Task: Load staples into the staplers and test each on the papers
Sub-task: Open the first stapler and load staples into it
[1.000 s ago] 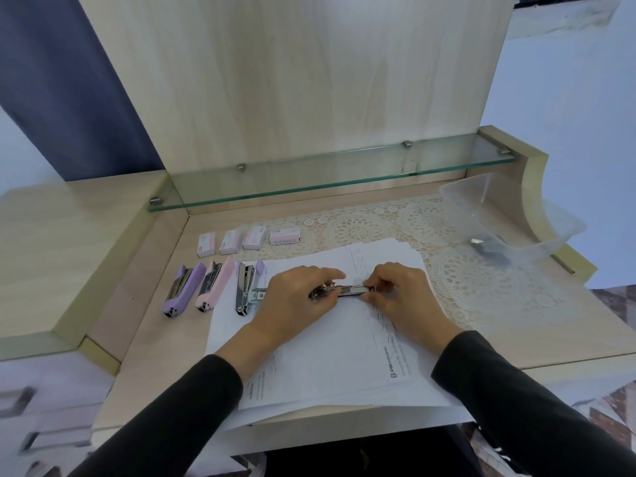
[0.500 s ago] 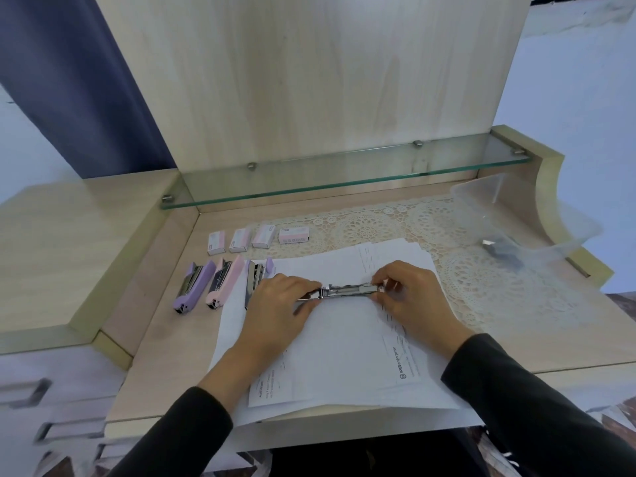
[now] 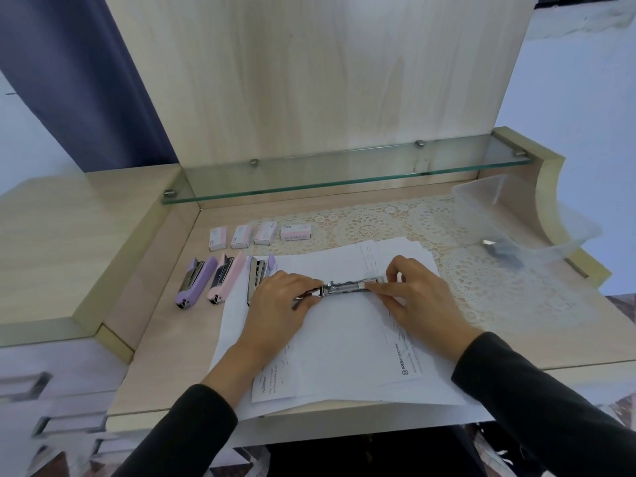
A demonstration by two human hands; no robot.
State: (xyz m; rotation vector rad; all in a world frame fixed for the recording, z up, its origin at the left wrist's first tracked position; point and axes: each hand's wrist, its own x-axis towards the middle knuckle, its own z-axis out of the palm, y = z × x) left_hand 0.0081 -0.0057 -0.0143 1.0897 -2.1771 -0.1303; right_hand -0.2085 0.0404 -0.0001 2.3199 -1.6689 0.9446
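Observation:
A metal stapler (image 3: 347, 288), opened out flat, lies on the stack of white papers (image 3: 344, 339). My left hand (image 3: 278, 301) holds its left end. The fingers of my right hand (image 3: 413, 290) pinch its right end at the magazine. To the left lie a purple stapler (image 3: 192, 282), a pink stapler (image 3: 225, 278) and a third stapler (image 3: 258, 275) with its metal side up, partly hidden by my left hand. Several small staple boxes (image 3: 261, 232) stand in a row behind them.
A clear plastic tub (image 3: 516, 215) with dark bits inside sits at the right on a lace mat (image 3: 481, 270). A glass shelf (image 3: 344, 170) runs along the back above the desk. A raised side top (image 3: 69, 235) lies on the left.
The stapler between my hands has been stretched out longer, my left hand sliding left along it. My right hand stays at its right end. The view has shifted slightly.

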